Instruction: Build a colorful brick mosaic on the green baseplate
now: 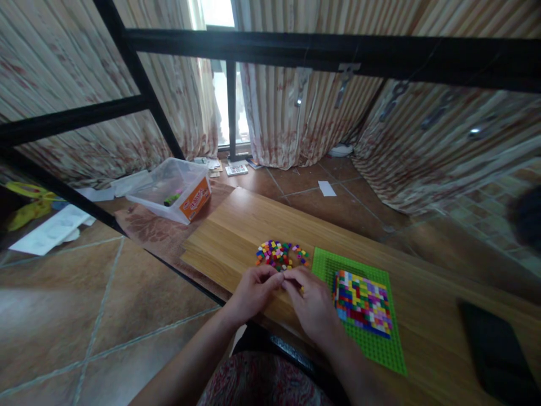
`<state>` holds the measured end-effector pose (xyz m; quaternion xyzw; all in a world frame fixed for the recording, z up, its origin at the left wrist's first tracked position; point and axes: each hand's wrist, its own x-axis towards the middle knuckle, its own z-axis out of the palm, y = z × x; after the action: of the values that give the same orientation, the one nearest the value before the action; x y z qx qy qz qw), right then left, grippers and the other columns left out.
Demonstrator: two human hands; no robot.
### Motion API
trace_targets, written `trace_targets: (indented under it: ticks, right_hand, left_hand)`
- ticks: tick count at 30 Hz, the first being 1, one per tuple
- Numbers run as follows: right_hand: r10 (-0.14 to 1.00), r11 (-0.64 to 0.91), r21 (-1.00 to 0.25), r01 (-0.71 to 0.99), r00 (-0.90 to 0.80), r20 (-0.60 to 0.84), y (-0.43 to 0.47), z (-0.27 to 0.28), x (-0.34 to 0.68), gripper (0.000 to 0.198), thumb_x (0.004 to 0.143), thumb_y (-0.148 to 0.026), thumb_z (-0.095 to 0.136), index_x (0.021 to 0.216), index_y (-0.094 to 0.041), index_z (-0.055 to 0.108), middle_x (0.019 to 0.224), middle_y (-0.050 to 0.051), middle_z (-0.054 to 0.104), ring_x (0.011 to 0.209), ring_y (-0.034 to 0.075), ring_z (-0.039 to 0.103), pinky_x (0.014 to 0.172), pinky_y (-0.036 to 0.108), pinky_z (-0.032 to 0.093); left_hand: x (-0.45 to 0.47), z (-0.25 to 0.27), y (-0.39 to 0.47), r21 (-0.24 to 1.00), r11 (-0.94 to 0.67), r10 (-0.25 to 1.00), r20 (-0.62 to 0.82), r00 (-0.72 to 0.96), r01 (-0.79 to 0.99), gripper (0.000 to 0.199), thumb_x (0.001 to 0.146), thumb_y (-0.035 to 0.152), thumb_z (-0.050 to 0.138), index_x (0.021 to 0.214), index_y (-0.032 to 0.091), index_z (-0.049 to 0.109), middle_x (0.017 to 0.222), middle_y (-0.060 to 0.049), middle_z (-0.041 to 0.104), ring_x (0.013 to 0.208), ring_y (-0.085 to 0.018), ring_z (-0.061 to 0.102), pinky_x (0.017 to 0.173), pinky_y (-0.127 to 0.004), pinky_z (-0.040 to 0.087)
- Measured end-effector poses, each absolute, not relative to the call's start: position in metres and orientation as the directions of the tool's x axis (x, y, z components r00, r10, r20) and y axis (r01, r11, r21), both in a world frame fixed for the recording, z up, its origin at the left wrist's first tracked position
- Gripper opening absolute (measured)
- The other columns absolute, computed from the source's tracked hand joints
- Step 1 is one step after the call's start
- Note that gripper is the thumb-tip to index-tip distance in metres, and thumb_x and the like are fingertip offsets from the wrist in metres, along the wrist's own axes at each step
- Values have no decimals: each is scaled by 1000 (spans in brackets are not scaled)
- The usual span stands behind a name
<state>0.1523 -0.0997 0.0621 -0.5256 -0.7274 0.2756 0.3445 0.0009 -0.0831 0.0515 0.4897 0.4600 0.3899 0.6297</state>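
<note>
My left hand [252,290] and my right hand [313,301] meet fingertip to fingertip over the near edge of the wooden board. Both are closed in a pinch, and whatever sits between the tips is too small to make out. A small yellow toy brick [301,289] shows among the fingers of my right hand. Just beyond my hands lies a loose pile of small coloured toy bricks [275,252]. To the right, a green baseplate [361,352] bears a block of multicoloured bricks [363,301] built up in layers.
A dark phone-like slab [496,349] rests on the wooden board [240,217] at the right. Beyond its left end stands a clear plastic box [169,189] with an orange label. Black metal bars [270,45] cross in front, with curtains [291,118] behind them.
</note>
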Motion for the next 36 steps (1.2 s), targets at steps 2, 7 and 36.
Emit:
trace_targets:
  ticks: [2,7,36]
  right_hand:
    - [965,254,-824,506,-186,182,-113,61,153,12,91,-23,54,88,-22,66,86,2,67,80,15,62,73,26,46]
    - [981,177,-902,394,-138,133,-127,53,158,13,90,-27,56,86,-23,67,84,2,69,79,16,64,73,26,49]
    - [970,185,-682,707,-21,242,-86,29,151,21,92,-23,48,87,-21,68,91,5,69,87,18,61,82,31,45]
  left_hand:
    - [0,51,-94,919,370,894,-311,322,-139,41,72,52,72,66,13,61,56,5,46,50,-5,35,48,-19,24]
    - [1,45,-110,826,523,819,-419,391,-211,40,71,53,71,68,14,59,56,5,46,43,-4,27,44,-21,16]
    - [-17,42,-8,443,-114,993,34,111,889,16,85,26,57,89,20,72,93,-6,67,84,-19,62,77,-29,48]
